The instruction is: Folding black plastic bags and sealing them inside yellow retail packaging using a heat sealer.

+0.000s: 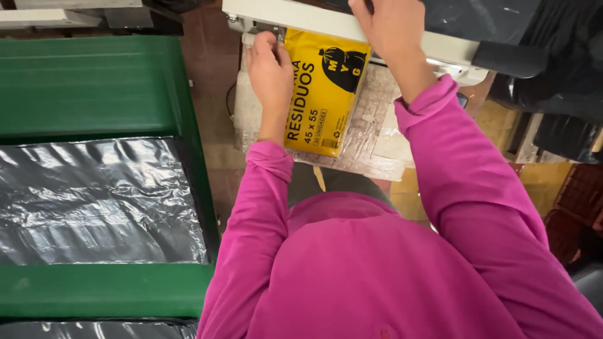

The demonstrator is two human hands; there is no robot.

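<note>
A yellow packet of bags [320, 94] with black print lies on a clear plastic-covered surface [370, 135], its top edge under the white bar of a sealing machine [333, 24]. My left hand [270, 63] grips the packet's upper left corner, fingers pinched at the bar. My right hand [389, 25] rests on top of the white bar, pressing on it. Both arms wear magenta sleeves.
To the left stands a green table [94, 88] with a flat sheet of shiny black plastic [94, 201] on it. Black plastic material [553, 50] lies at the upper right. Brown crates [578, 201] sit on the floor at the right.
</note>
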